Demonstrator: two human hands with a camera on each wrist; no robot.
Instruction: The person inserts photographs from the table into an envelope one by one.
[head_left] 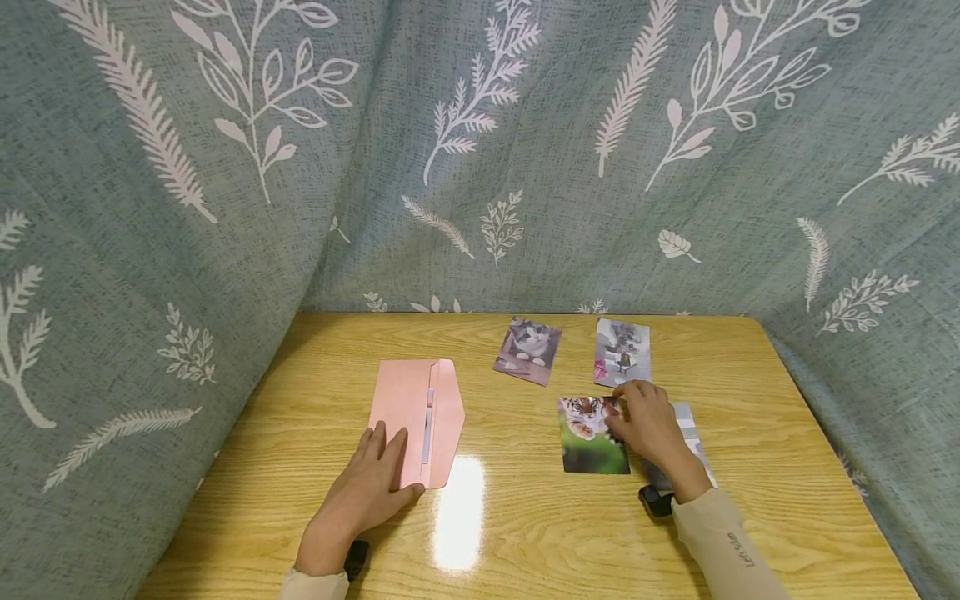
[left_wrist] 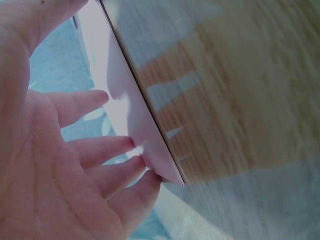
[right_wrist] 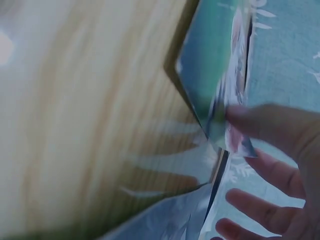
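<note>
A pink envelope lies on the table with its pointed flap spread to the right and a pale strip showing at its slot. My left hand rests on its lower left part, fingers spread; in the left wrist view the fingertips touch the envelope. Over to the right, my right hand pinches the right edge of a tiger photo card between thumb and index finger. The right wrist view shows the thumb on the card's face and that edge bent up. The other right fingers hang free.
A kitten card lies at the back middle, and a grey card with a pink flower is right of it. Another pale card sits partly under my right wrist. A patterned cloth rises behind the wooden table.
</note>
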